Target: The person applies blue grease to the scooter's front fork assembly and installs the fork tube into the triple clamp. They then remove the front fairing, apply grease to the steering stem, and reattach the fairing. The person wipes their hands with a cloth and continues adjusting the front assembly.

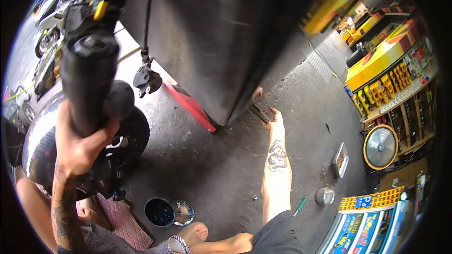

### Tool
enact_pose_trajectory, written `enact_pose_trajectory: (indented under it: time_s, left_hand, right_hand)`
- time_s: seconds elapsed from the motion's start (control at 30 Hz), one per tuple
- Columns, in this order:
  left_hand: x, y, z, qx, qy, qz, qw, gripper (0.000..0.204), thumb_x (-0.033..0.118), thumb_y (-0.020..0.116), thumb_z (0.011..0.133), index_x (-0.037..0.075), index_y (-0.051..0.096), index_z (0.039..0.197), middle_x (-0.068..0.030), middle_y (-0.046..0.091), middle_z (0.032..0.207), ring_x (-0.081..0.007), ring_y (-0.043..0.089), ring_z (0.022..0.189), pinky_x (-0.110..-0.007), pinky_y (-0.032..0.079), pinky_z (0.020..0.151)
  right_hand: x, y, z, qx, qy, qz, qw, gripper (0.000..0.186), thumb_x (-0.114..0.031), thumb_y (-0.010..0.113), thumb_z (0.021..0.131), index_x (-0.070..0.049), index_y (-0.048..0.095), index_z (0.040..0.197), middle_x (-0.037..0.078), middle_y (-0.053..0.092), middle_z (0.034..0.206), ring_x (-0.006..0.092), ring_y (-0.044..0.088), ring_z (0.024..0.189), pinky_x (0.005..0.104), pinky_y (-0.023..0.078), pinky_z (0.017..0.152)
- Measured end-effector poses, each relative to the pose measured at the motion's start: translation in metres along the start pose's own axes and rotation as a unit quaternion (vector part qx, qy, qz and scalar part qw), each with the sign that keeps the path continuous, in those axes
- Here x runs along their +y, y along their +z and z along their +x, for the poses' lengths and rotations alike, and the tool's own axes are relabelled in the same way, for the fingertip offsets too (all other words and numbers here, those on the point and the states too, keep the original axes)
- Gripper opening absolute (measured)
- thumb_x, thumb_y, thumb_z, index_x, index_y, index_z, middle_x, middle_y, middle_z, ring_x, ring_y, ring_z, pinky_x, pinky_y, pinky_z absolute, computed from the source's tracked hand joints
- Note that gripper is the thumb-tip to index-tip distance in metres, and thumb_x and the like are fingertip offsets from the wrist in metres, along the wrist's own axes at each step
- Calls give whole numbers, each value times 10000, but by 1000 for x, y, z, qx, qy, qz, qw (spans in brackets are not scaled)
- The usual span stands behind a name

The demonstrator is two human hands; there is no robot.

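My left hand [80, 148] is wrapped round the lower end of a thick black cylindrical part [89, 77], which stands upright close to the camera. Beside that hand is a round, carbon-patterned black part [37, 141]. Stretched out over the floor at centre right, my right hand [275, 120] has its fingers on a small dark bar-shaped piece [260, 113]; its exact kind is not clear. At the far end of this piece, a bit of another hand [257, 94] shows, mostly hidden by a large dark panel [202, 33].
A red panel [188, 106] slants under the dark one, near a hanging black cable piece [147, 80]. On the floor are a black bowl [159, 211], metal cup [325, 195], white tray [342, 160] and green-handled tool [300, 205]. A fan [380, 146] stands right.
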State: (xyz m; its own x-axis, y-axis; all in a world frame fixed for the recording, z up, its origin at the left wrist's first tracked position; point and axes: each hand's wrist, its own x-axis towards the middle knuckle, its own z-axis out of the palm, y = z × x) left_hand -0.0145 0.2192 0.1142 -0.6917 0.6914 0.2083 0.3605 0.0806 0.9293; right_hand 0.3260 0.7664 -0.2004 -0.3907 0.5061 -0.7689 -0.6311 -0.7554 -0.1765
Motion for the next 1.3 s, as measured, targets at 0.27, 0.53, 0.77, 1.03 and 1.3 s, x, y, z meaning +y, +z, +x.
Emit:
enact_pose_trajectory:
  time_s: [0.27, 0.53, 0.77, 1.03, 1.3]
  left_hand:
    - [-12, -13, -10, 20, -3, -50, 999, 429, 18, 707, 825, -1, 527, 1214, -91, 563, 1034, -160, 567, 660, -297, 467, 560]
    - [-29, -30, -6, 16, 9, -87, 996, 454, 17, 711, 845, 28, 510, 1252, -77, 523, 1063, -154, 550, 675, -289, 459, 577]
    - [-27, -27, -2, -1, -3, -105, 994, 462, 72, 747, 800, 38, 527, 1206, -41, 536, 927, -165, 538, 629, -309, 447, 568]
    - [6, -19, -3, -42, -42, 11, 998, 197, 54, 780, 813, 54, 668, 976, -18, 659, 757, -132, 630, 673, -305, 508, 640]
    - [10, -13, -3, -52, -66, -34, 996, 182, 32, 794, 822, 62, 663, 944, -7, 655, 753, -113, 635, 670, -283, 495, 635]
  right_hand:
    - [21, 56, -21, 64, -354, -250, 899, 352, -320, 791, 944, -71, 644, 1144, 63, 540, 692, 123, 336, 407, 281, 255, 369]
    - [143, -14, -169, -303, -599, -585, 455, 424, -375, 654, 966, -3, 777, 1131, 58, 659, 699, 214, 659, 783, 383, 506, 877]
    - [173, -56, -167, -188, -632, -674, 334, 506, -153, 759, 811, -52, 682, 1300, 143, 708, 1303, 349, 651, 1230, 503, 469, 1122]
    - [152, -80, -120, -85, -181, -552, 809, 605, -156, 813, 902, 71, 582, 1413, 45, 660, 803, 68, 538, 555, 231, 379, 481]
    - [79, -67, -21, 132, -393, -779, 471, 441, -315, 830, 796, -82, 793, 1168, 161, 807, 979, 301, 787, 965, 424, 593, 860]
